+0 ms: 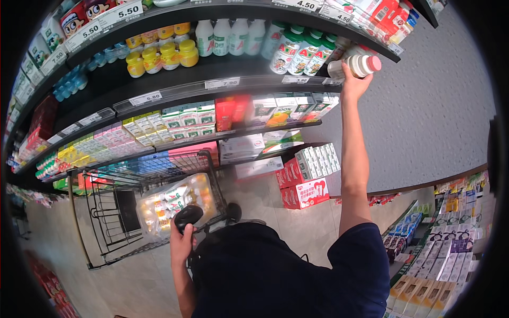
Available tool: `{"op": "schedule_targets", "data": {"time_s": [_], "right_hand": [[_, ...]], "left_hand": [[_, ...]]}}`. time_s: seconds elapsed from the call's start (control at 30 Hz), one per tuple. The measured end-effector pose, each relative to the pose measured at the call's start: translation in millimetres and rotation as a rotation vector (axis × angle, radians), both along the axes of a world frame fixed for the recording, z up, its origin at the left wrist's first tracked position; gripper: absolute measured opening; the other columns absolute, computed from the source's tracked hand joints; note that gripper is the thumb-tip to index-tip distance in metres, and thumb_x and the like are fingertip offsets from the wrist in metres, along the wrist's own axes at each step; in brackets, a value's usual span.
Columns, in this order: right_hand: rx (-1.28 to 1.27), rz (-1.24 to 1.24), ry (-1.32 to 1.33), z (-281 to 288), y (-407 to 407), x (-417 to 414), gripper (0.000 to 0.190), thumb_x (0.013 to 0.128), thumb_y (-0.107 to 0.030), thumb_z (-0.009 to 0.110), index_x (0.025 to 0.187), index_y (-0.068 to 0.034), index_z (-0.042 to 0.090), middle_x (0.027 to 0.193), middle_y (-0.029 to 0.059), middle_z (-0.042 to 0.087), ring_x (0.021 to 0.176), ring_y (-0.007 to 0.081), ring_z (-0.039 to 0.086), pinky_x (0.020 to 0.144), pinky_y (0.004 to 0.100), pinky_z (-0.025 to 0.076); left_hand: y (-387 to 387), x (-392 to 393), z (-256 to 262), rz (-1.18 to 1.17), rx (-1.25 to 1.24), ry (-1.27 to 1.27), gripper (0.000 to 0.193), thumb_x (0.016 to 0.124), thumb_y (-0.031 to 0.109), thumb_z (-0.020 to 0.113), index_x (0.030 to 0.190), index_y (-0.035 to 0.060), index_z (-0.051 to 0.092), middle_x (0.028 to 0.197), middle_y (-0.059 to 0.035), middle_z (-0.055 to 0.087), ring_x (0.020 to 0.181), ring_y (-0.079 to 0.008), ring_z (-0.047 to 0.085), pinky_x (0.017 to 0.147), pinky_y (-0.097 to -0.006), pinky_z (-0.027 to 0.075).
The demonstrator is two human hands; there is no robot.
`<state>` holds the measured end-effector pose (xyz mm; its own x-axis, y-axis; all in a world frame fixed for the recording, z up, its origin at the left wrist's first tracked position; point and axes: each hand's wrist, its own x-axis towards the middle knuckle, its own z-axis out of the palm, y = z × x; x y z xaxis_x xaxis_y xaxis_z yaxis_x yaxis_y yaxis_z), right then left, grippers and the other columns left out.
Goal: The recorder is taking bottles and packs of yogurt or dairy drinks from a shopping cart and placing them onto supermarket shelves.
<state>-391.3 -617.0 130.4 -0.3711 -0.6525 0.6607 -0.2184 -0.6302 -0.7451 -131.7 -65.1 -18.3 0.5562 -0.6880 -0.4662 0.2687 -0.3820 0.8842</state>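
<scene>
At the right end of a black shelf [159, 81], my right hand [355, 84] grips a white plastic bottle [360, 65] with a pink cap. The bottle is tilted, its cap pointing right, above the shelf's front edge. Green-capped bottles [290, 51] stand just left of it. Low before my body, my left hand [182, 240] holds a black rounded handheld device [188, 216]; its exact kind is unclear. Behind the device, a clear plastic bag [143, 206] of several bottles lies in a wire shopping cart [101, 226].
White bottles [222, 37] and yellow-capped bottles [169, 55] share the shelf, with drink cartons [284, 109] below. Red drink boxes [304, 194] are stacked on the floor. A grey panel [421, 107] borders the shelves at right; another stocked shelf [433, 246] lies beyond.
</scene>
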Motion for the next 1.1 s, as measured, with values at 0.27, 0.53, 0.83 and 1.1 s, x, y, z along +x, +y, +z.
{"op": "schedule_targets", "data": {"time_s": [0.27,0.53,0.83,1.1], "right_hand": [[0.096,-0.04,-0.018,-4.6,-17.4,12.2,0.077,0.059,-0.013,0.089,0.122,0.0,0.046,0.118,0.0122,0.056,0.106,0.0226,0.057,0.092,0.036,0.045],[0.203,-0.223,0.419,0.9,-32.4,21.8,0.083,0.056,-0.027,0.088,0.122,0.003,0.048,0.119,0.0237,0.055,0.108,0.0364,0.055,0.093,0.0414,0.043],[0.328,-0.4,0.564,-1.8,-49.2,16.4,0.092,0.055,-0.037,0.088,0.123,0.007,0.043,0.116,0.0327,0.05,0.113,0.0421,0.046,0.096,0.045,0.04],[0.218,-0.335,0.715,-25.1,-42.5,1.4,0.086,0.057,-0.025,0.089,0.119,0.011,0.041,0.115,0.03,0.053,0.113,0.0424,0.05,0.097,0.0435,0.04]], "left_hand": [[-1.3,-9.9,-8.4,-0.002,-0.041,-0.009,0.043,0.095,0.017,0.054,0.133,0.0051,0.035,0.084,-0.0086,0.061,0.051,-0.0082,0.051,0.046,-0.0226,0.044],[-2.5,-17.1,-5.8,0.015,-0.024,0.03,0.051,0.094,0.016,0.056,0.138,0.0056,0.032,0.085,-0.0079,0.06,0.051,-0.0073,0.05,0.046,-0.0214,0.044],[-1.5,-24.7,-8.9,0.033,-0.01,0.042,0.053,0.094,0.018,0.057,0.139,0.0059,0.031,0.084,-0.0079,0.061,0.052,-0.0074,0.05,0.047,-0.0218,0.044],[-1.9,-27.9,-9.0,0.034,0.004,0.055,0.051,0.094,0.017,0.056,0.138,0.0068,0.032,0.084,-0.007,0.06,0.053,-0.0072,0.049,0.047,-0.0211,0.043]]}}
